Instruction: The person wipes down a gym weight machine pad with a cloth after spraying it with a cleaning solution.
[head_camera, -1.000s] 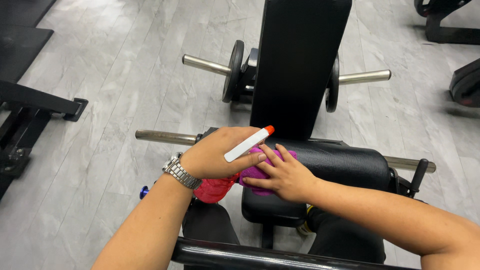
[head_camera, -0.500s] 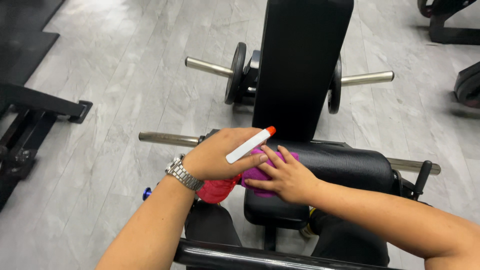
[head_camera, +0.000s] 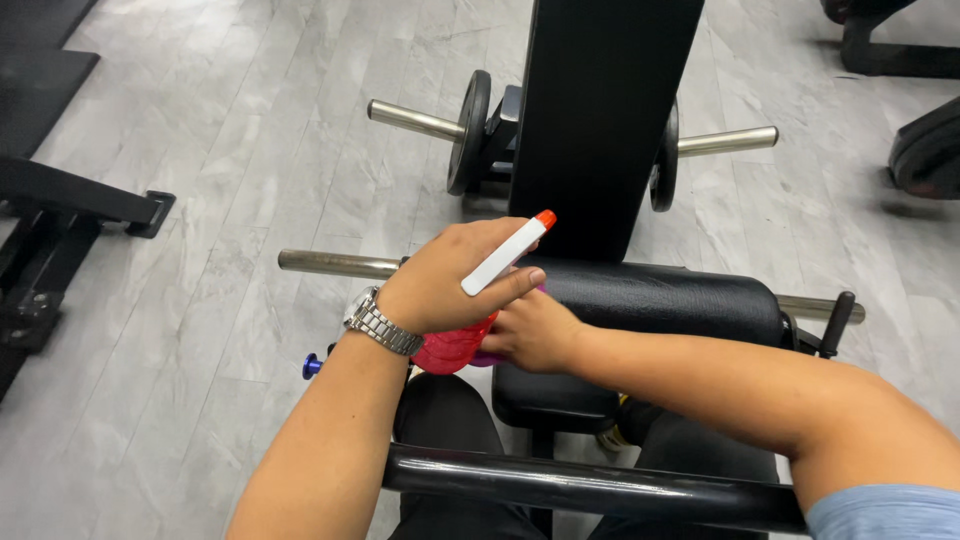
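While the left hand (head_camera: 440, 285) grips a light, rigid red spray bottle (head_camera: 455, 345) by its neck at frame centre, the right hand (head_camera: 535, 330) presses a soft purple cloth (head_camera: 488, 357) onto the padded seat (head_camera: 660, 300).

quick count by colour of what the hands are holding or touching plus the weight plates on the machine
red spray bottle with white nozzle, in left hand: 1
purple cloth, under right hand: 1
black weight plates: 2
black seat pad: 1
total: 5
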